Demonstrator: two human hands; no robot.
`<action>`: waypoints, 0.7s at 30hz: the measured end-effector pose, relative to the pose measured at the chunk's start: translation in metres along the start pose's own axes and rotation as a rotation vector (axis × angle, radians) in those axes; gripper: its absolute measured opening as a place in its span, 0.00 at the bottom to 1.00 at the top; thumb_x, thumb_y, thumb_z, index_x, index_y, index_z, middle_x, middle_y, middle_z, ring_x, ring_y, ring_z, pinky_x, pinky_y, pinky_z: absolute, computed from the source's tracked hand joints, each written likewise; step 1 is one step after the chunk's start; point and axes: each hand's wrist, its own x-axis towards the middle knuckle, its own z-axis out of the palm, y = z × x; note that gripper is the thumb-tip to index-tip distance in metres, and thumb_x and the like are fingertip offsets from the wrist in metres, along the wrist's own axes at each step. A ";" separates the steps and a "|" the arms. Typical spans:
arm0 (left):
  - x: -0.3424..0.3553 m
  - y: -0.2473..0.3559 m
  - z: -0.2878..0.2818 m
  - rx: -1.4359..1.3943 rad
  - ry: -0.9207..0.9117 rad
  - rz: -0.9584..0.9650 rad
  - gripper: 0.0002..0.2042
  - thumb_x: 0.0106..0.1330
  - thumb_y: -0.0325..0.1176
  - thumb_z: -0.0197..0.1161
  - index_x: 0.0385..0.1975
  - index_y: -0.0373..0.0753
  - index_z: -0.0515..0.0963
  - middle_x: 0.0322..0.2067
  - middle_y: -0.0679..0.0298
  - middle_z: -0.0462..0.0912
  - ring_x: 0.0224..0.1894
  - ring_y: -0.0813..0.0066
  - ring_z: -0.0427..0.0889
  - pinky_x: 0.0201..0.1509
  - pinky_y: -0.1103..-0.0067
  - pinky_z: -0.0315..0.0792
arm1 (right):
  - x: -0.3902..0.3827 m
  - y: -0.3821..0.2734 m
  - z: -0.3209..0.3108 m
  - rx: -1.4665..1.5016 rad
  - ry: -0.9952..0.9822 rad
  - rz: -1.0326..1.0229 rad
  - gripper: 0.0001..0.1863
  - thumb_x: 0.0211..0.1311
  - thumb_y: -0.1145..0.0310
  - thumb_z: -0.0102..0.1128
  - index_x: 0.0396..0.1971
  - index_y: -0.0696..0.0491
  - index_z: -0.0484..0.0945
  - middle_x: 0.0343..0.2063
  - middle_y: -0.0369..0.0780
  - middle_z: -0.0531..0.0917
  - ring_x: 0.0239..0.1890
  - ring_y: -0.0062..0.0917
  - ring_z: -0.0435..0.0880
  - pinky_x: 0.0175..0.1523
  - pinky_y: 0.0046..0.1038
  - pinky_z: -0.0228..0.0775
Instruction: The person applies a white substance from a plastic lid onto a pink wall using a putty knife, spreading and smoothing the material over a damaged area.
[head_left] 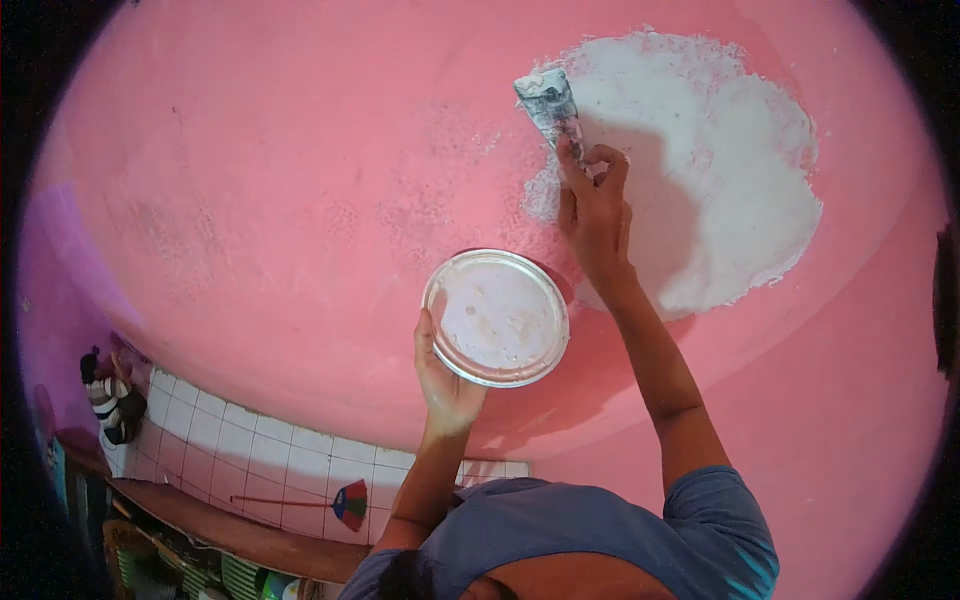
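Note:
My right hand (600,215) is closed around the handle of a putty knife (552,105), its wide blade smeared with white putty and held up at the pink wall (300,150). To the right of the blade spreads a large uneven patch of white putty (740,180), partly shaded by my hand and arm. Lower and to the left, my left hand (450,385) grips a round, shallow metal lid (497,318) by its lower left rim. White residue and a few small lumps lie on the lid's face.
Rough, scuffed spots (420,215) mark the wall left of the putty. White floor tiles (250,440) run along its foot, with a broom (348,505) lying on them. Another person (112,400) is at the far left by a purple wall. A brown ledge (230,525) crosses the lower left.

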 end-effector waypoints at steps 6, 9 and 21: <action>-0.002 0.005 0.000 0.049 0.004 0.026 0.25 0.71 0.49 0.42 0.63 0.42 0.61 0.61 0.57 0.65 0.63 0.61 0.64 0.67 0.62 0.58 | 0.000 -0.020 0.004 -0.023 -0.053 0.093 0.27 0.52 0.80 0.58 0.54 0.43 0.76 0.38 0.43 0.68 0.28 0.31 0.75 0.28 0.29 0.72; -0.002 0.003 -0.001 -0.020 0.002 -0.016 0.25 0.71 0.48 0.43 0.63 0.42 0.62 0.61 0.58 0.66 0.63 0.62 0.65 0.67 0.63 0.58 | -0.018 -0.018 -0.001 -0.071 -0.115 0.116 0.26 0.53 0.78 0.59 0.54 0.42 0.76 0.37 0.44 0.68 0.30 0.32 0.76 0.29 0.31 0.72; 0.004 0.004 -0.004 -0.064 -0.038 0.038 0.24 0.71 0.49 0.43 0.61 0.41 0.64 0.60 0.58 0.68 0.62 0.63 0.66 0.66 0.63 0.60 | -0.049 -0.031 -0.033 0.031 -0.204 0.041 0.27 0.54 0.76 0.60 0.55 0.38 0.75 0.41 0.44 0.69 0.24 0.27 0.73 0.26 0.28 0.71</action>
